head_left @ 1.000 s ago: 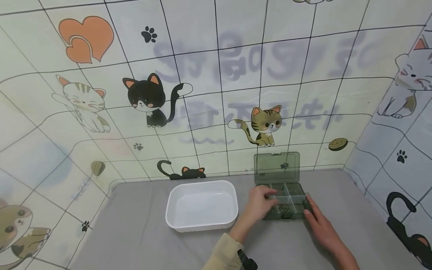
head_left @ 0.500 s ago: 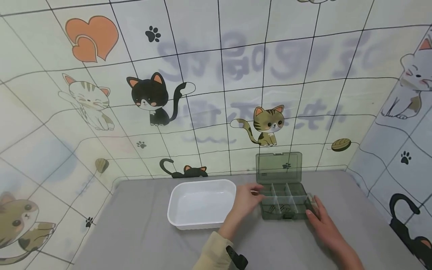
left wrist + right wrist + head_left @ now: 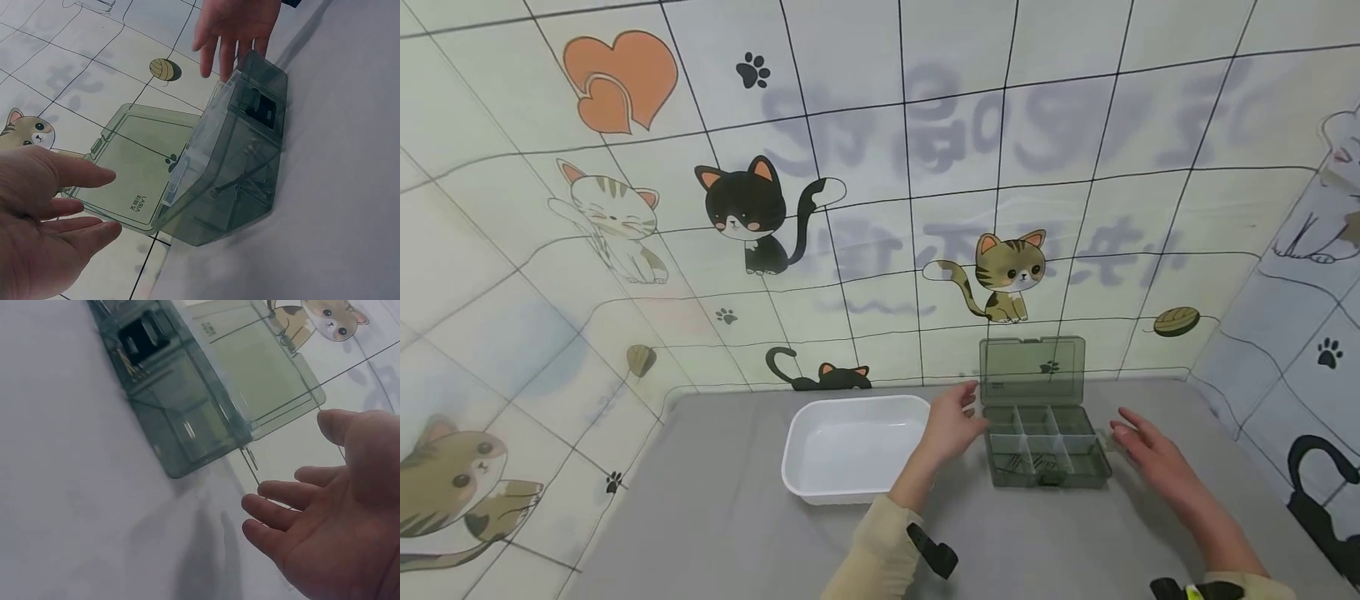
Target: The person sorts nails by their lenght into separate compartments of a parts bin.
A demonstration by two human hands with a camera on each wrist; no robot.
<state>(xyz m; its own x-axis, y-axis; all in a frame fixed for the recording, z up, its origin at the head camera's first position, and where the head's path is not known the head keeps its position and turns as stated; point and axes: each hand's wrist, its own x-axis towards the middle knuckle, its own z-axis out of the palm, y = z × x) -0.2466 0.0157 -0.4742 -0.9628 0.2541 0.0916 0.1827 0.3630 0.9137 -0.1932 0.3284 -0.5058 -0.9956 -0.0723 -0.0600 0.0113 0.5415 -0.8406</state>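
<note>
A translucent green compartment box (image 3: pixel 1037 482) stands on the grey cloth with its lid (image 3: pixel 1032 371) raised at the back. Clear dividers (image 3: pixel 1019 423) split its inside into several sections. Thin metal pieces that look like nails or screws (image 3: pixel 240 184) lie in front sections. My left hand (image 3: pixel 951 425) hovers at the box's left side, fingers loosely bent and holding nothing, as the left wrist view shows. On the other side, my right hand (image 3: pixel 1165 467) is off the box's right edge; its empty fingers (image 3: pixel 275 512) are spread and relaxed.
A white rectangular tray (image 3: pixel 820 497) sits left of the box, partly behind the left wrist. Behind the grey cloth surface (image 3: pixel 722 517) rises a curtain (image 3: pixel 880 208) printed with cats and grid lines, which also covers both sides.
My left hand has drawn out of the box's left sections to its left side. The right hand has let go of the box's right side and moved off to the right.
</note>
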